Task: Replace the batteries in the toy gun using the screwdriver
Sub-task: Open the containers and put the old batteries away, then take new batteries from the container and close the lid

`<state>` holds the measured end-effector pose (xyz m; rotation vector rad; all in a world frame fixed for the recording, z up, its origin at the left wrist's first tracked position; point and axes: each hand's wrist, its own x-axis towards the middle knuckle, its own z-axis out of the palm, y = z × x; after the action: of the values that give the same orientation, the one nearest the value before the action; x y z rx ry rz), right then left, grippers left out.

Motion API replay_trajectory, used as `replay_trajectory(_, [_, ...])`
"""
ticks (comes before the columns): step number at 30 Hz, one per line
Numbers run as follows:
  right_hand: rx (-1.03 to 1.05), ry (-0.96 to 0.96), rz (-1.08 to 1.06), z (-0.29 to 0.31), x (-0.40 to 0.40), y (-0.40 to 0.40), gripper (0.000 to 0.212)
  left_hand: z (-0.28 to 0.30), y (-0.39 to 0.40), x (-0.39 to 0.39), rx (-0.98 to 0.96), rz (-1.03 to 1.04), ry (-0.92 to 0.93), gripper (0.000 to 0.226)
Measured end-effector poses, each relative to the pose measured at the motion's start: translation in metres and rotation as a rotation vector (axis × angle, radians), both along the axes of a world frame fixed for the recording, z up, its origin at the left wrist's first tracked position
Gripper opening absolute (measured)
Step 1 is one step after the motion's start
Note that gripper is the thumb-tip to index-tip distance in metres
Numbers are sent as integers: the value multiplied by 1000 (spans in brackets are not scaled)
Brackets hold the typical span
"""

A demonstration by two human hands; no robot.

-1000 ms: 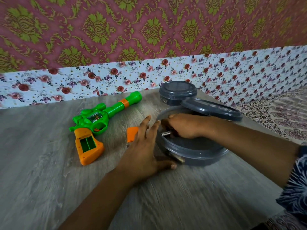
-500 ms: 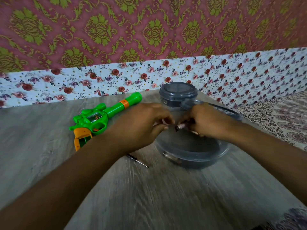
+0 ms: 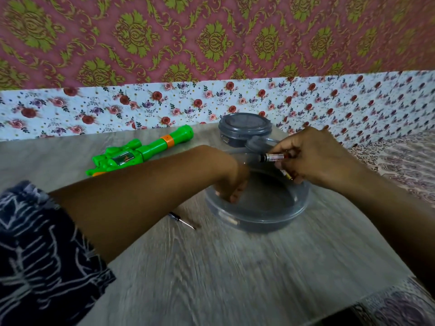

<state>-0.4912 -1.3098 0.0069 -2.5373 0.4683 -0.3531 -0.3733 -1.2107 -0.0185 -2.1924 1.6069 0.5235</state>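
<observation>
Behind, floral wallpaper (image 3: 164,107) borders a grey woodgrain worktop (image 3: 211,267); the right hand (image 3: 313,156) pinches a battery (image 3: 273,157), while the left hand (image 3: 231,182) dips into a bowl (image 3: 270,217), grip unclear.

Lidded grey tub (image 3: 244,130) near floral wall (image 3: 94,109)
</observation>
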Motion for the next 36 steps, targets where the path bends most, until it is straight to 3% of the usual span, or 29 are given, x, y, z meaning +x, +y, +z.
replay_trajectory(2, [14, -22, -4, -1, -1, -2, 22, 6, 6, 7, -130, -9, 24, 5])
replay_trajectory(4, [27, -34, -9, -2, -1, -3, 22, 11, 11, 13, -214, -20, 74, 19])
replay_trajectory(11, [68, -64, 1, -2, 3, 4, 23, -9, 5, 7, -203, -11, -1, 24])
replay_trajectory(15, [-33, -80, 30, 2, 3, 12, 22, 13, 29, 16, -450, 75, 22, 29])
replay_trajectory(18, [-115, -107, 79, 4, 6, 25, 24, 37, 64, 24, -637, 207, 65, 17])
replay_trajectory(22, [-39, -111, 195, 5, 28, 63, 24, 45, 120, 32, -585, 419, 171, 13])
replay_trajectory(24, [-70, -79, 256, 2, 47, 89, 20, 37, 144, 31, -534, 552, 295, 11])
replay_trajectory(29, [-227, 49, 296, -21, 81, 141, 20, 2, 183, 17, -483, 702, 400, 18])
replay_trajectory(32, [-262, 85, 245, -35, 84, 152, 27, -19, 192, 16, -524, 714, 291, 27])
replay_trajectory(34, [-286, 126, 222, -42, 84, 156, 24, -32, 194, 17, -596, 708, 127, 31])
replay_trajectory(36, [-282, 150, 209, -48, 82, 158, 22, -43, 193, 14, -642, 742, 87, 35])
